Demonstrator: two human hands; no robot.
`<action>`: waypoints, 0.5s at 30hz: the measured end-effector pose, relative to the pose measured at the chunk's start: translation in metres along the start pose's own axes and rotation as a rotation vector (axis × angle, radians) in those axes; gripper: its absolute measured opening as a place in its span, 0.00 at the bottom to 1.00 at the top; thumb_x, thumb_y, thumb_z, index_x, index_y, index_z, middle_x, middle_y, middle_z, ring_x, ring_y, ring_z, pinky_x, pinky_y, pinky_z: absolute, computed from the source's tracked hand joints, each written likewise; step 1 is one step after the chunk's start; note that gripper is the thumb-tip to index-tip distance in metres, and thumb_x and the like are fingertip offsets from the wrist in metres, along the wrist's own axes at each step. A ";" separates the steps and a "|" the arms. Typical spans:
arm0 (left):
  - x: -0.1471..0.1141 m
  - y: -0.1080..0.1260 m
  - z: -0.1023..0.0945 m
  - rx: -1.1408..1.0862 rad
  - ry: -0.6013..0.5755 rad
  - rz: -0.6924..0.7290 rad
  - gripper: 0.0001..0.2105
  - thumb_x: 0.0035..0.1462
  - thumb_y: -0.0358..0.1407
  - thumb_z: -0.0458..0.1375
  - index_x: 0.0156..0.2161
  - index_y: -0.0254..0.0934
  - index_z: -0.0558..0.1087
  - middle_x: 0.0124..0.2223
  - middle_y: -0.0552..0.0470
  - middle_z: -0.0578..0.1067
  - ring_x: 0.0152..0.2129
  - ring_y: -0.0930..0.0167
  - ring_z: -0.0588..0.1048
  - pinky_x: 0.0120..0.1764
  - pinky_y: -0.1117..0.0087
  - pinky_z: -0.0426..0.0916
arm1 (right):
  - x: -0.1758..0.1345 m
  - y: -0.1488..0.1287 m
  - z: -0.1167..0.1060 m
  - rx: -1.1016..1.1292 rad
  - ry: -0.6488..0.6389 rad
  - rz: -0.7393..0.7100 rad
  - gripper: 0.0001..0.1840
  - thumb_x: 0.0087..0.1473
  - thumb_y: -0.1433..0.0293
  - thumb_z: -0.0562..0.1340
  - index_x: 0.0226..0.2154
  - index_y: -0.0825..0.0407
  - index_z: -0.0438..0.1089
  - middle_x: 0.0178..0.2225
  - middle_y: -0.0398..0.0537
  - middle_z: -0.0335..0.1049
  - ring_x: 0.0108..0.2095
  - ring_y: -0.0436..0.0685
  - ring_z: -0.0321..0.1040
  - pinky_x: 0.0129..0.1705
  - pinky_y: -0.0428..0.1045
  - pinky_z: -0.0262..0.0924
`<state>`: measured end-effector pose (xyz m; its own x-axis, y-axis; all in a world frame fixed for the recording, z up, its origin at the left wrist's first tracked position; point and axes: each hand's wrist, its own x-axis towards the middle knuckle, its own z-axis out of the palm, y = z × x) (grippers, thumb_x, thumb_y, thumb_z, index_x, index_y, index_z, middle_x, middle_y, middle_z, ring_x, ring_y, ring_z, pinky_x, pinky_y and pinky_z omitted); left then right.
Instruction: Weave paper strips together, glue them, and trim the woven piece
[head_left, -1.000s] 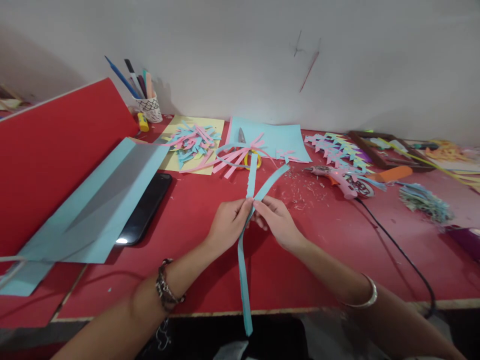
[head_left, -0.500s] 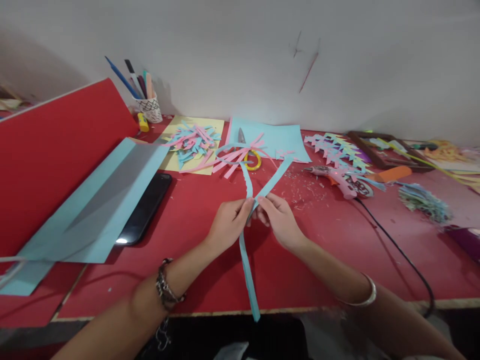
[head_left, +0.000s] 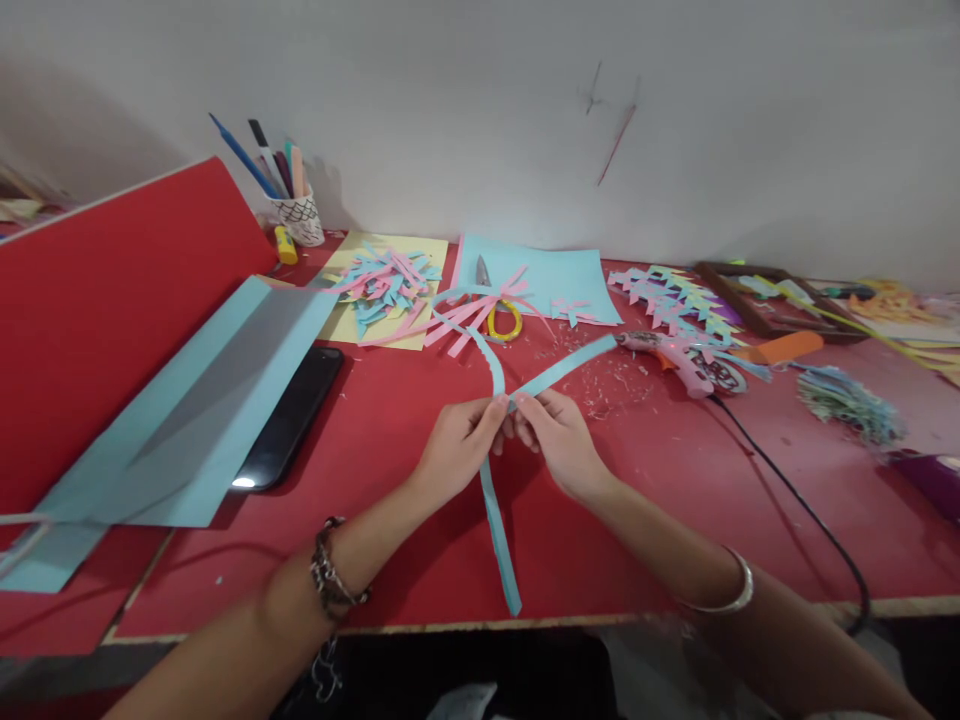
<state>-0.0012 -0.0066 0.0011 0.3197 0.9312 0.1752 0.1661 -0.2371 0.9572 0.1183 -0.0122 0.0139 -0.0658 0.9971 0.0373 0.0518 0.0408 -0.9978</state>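
Close together over the middle of the red table, my left hand (head_left: pixel 461 445) and my right hand (head_left: pixel 559 440) both pinch light blue paper strips (head_left: pixel 574 363) where they cross. One end slants up to the right toward the glue gun, another curves up and back, and a third length hangs down toward the table's front edge. My fingers hide how the strips meet. Behind them lie yellow-handled scissors (head_left: pixel 505 322), partly under pink paper strips (head_left: pixel 461 325). A blue paper sheet (head_left: pixel 547 268) with small cut pieces lies beyond.
A pink glue gun (head_left: pixel 679 358) lies to the right, its black cord (head_left: pixel 795 490) running to the front edge. Folded paper chains (head_left: pixel 667 300) sit behind it. At left are a black phone (head_left: pixel 296 415), blue paper (head_left: pixel 202 420), a red board (head_left: pixel 135 310) and a pen cup (head_left: pixel 301 220).
The upper right strip end has swung rightward and down, away from the blue sheet toward the glue gun. The hanging end has risen slightly. Both hands stay nearly in place.
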 end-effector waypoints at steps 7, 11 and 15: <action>-0.002 0.001 -0.001 0.082 0.029 -0.006 0.23 0.58 0.44 0.41 0.16 0.35 0.62 0.14 0.58 0.62 0.13 0.78 0.63 0.20 0.77 0.56 | -0.001 -0.003 0.001 -0.021 -0.097 0.000 0.15 0.44 0.60 0.56 0.16 0.52 0.57 0.11 0.34 0.53 0.12 0.42 0.50 0.15 0.42 0.45; -0.002 0.002 0.000 0.053 0.065 -0.013 0.25 0.58 0.47 0.40 0.16 0.36 0.62 0.13 0.57 0.63 0.12 0.78 0.62 0.19 0.77 0.55 | -0.002 -0.003 0.001 -0.033 -0.118 0.005 0.16 0.46 0.60 0.55 0.15 0.52 0.56 0.10 0.34 0.52 0.12 0.42 0.50 0.16 0.42 0.45; -0.001 0.004 0.000 -0.026 0.066 -0.023 0.24 0.57 0.48 0.41 0.16 0.36 0.62 0.15 0.57 0.64 0.13 0.78 0.63 0.19 0.77 0.57 | -0.001 -0.001 0.001 -0.025 -0.076 0.004 0.16 0.46 0.61 0.55 0.14 0.52 0.55 0.10 0.34 0.52 0.12 0.42 0.48 0.16 0.42 0.45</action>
<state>-0.0008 -0.0083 0.0048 0.2535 0.9528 0.1672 0.1485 -0.2092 0.9665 0.1174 -0.0128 0.0148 -0.1406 0.9897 0.0280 0.0768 0.0391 -0.9963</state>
